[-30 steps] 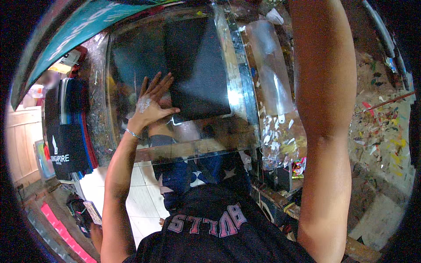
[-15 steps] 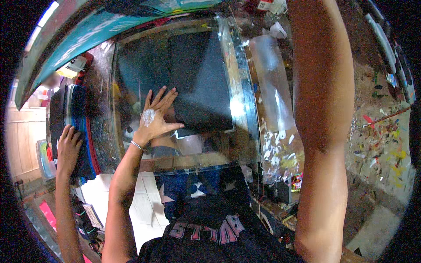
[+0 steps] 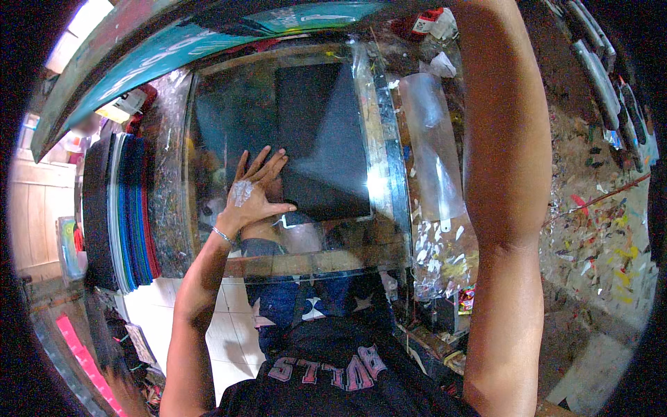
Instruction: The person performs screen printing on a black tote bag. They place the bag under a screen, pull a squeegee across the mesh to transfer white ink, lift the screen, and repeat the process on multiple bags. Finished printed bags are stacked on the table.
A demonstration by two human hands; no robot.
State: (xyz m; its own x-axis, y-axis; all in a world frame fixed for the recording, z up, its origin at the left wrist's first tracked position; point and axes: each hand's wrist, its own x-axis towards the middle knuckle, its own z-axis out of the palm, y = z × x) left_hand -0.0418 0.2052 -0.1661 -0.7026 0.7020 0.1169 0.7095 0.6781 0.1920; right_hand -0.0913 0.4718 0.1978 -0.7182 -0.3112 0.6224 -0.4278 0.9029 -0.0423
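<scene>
one view only, head cam. one dark sheet [image 3: 323, 139], flat, rectangular, matte black, lies on a glass table [image 3: 208, 139] w/ a shiny, reflective top. one hand in view: left hand [image 3: 253, 191], palm down, fingers [image 3: 267, 163] spread and flat, resting on the sheet's left lower edge; white smear on the back of the hand, thin bracelet at the wrist. right hand out of frame, only the right forearm [image 3: 504, 174] reaches up past the top edge, so can't tell how its fingers stand. one clear plastic strip [image 3: 431, 146], glossy, lies just right of the glass, beside the table's metal side rail. one stack of coloured sheets [image 3: 125, 208] stands on edge left of the table, thin layers in black, white, blue, red. sheet's right edge sits near the rail, little room there; top and left of the sheet have bare glass around them. workbench [image 3: 604, 229] at right is rough, speckled w/ paint flecks and scraps. white floor tiles [image 3: 160, 313] below the table's front edge.
</scene>
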